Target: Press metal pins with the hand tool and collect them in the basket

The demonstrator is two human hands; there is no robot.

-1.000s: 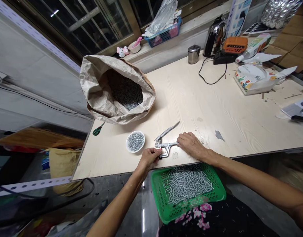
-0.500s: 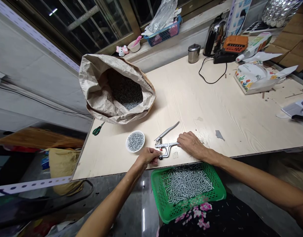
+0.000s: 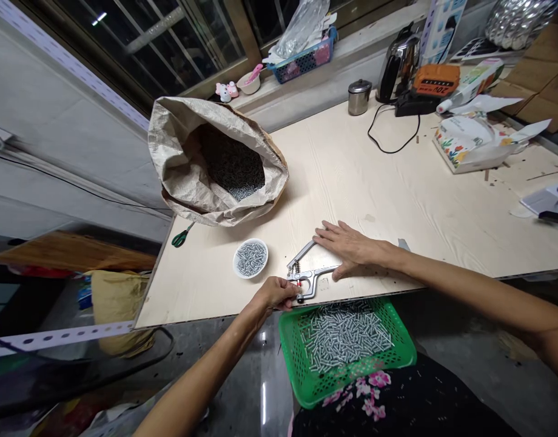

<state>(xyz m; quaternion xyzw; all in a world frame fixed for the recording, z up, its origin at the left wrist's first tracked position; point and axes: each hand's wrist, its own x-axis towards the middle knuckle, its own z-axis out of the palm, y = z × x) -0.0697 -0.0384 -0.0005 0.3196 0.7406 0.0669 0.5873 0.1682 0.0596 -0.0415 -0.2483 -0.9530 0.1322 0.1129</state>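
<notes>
Silver snap-fastener pliers (image 3: 310, 277) lie near the table's front edge, handles spread apart, with a spring and a red part by the jaw. My left hand (image 3: 279, 293) is closed in a pinch at the jaw; what its fingertips hold is hidden. My right hand (image 3: 349, 246) has its fingers spread over the end of the upper handle, with the thumb by the tip of the lower one. Left of the pliers stands a white bowl (image 3: 236, 271) full of small silvery metal pieces. Below the table edge, a green basket (image 3: 288, 370) holds many small screw-like metal pieces.
A large woven sack (image 3: 179, 182) with dark metal pieces inside stands at the back left. Green-handled scissors (image 3: 179, 238) lie by the left edge. Further back are a metal canister (image 3: 359, 97), a kettle (image 3: 400, 64), an orange battery (image 3: 436, 80) with a cord, and a tissue pack (image 3: 470, 142).
My right hand has moved up and spread from the lower handle's end to reach across both handles. My left hand stays pinched at the jaw. The view has shifted slightly.
</notes>
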